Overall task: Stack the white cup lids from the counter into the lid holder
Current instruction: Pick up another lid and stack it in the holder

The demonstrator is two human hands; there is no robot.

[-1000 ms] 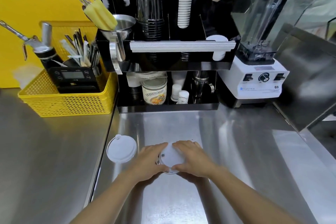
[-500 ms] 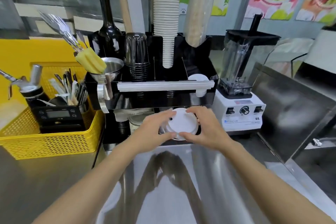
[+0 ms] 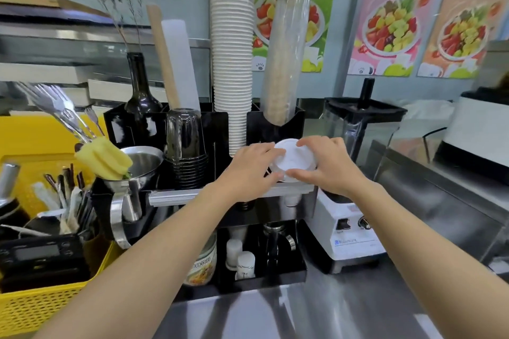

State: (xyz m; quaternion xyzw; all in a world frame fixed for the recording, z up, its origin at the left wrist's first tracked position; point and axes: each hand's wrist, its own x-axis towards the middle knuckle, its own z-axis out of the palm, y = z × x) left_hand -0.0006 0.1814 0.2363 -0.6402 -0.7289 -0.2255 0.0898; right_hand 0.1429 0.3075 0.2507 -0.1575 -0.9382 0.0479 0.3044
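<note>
Both hands hold a small stack of white cup lids [image 3: 292,163] over the right compartment of the black organizer, the lid holder [image 3: 275,129]. My left hand [image 3: 249,168] grips the stack's left edge, and my right hand [image 3: 327,164] grips its right and front edge. The stack is tilted slightly toward me and sits just above the holder's silver front rail [image 3: 176,197]. What lies inside the compartment under the lids is hidden by my hands.
A tall stack of white paper cups [image 3: 232,63] and a sleeve of clear cups [image 3: 285,69] stand right behind the lids. A blender [image 3: 355,173] stands to the right. A yellow basket [image 3: 41,305] with utensils sits at the left, on the steel counter [image 3: 303,311].
Both hands lifted the lid stack off the counter and carried it up and away from me, to the top right compartment of the black organizer. The view tilted upward.
</note>
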